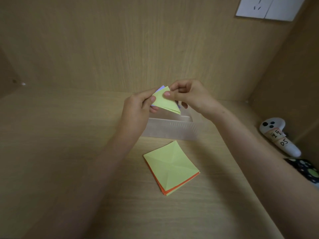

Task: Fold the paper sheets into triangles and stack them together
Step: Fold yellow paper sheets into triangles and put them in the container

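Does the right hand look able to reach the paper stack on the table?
Probably yes: the paper stack lies uncovered below, nothing in between. But the right hand, with the left hand, pinches the green triangle and must let go first.

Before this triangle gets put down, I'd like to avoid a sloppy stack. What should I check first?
1. Left hand pinches the green triangle at its left corner: ok.
2. Right hand pinches its top: ok.
3. Triangle flush with the purple paper behind it: not ok, purple shows past the top edge.
4. Translucent box sits under the hands: ok.
5. What the box holds: cannot tell.
6. Flat square sheets lie stacked on the table, green over orange: ok.
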`<action>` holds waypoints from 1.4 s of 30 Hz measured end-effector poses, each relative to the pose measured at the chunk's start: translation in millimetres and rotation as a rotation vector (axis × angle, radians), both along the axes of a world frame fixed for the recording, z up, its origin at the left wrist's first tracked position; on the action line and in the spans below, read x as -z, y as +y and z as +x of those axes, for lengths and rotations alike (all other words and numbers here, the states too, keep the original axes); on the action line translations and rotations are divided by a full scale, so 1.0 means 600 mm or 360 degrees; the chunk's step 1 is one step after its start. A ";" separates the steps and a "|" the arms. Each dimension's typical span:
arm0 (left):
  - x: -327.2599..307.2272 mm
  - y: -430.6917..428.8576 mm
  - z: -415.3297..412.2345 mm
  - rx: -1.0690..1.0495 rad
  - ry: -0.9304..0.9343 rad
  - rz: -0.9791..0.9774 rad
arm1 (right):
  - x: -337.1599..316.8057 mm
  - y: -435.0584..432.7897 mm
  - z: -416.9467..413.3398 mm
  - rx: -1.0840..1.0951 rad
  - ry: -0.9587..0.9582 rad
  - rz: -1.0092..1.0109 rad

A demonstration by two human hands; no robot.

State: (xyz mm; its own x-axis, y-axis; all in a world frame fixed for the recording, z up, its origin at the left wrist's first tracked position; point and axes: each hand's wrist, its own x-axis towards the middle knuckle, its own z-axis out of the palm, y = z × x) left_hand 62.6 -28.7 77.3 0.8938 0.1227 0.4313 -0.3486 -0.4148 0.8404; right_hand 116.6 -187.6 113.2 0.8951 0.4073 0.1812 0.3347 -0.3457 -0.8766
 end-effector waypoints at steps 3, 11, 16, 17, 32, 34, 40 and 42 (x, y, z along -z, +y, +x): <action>-0.002 0.002 -0.001 0.0067 0.0074 0.0039 | -0.001 0.003 -0.009 0.0053 -0.0082 0.0033; 0.023 0.007 -0.061 0.0156 0.0023 0.0108 | 0.027 -0.009 -0.066 0.0024 -0.0354 -0.0294; 0.097 0.008 -0.095 0.0216 0.0120 0.0326 | 0.081 -0.025 -0.111 0.0034 -0.0569 -0.0773; 0.111 0.009 -0.097 0.0202 0.0095 0.0388 | 0.091 -0.025 -0.118 0.0028 -0.0616 -0.0833; 0.157 0.009 -0.097 0.0240 0.0036 0.0590 | 0.186 -0.028 -0.135 -0.0026 -0.0665 -0.0662; 0.154 0.005 -0.099 0.0262 0.0066 0.0562 | 0.191 -0.028 -0.137 0.0011 -0.0721 -0.0696; 0.148 0.003 -0.104 0.0161 0.0056 0.0371 | 0.192 -0.028 -0.139 0.0060 -0.0909 -0.0673; 0.145 -0.002 -0.106 0.0163 0.0024 0.0362 | 0.187 -0.026 -0.137 0.0097 -0.0949 -0.0615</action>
State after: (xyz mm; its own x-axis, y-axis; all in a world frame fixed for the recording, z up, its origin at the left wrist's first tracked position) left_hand -1.0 -30.0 -9.5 0.9033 -0.0677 0.4237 -0.3866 -0.5569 0.7351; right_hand 34.3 -203.3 0.7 0.7116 0.4937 0.5000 0.6894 -0.6280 -0.3611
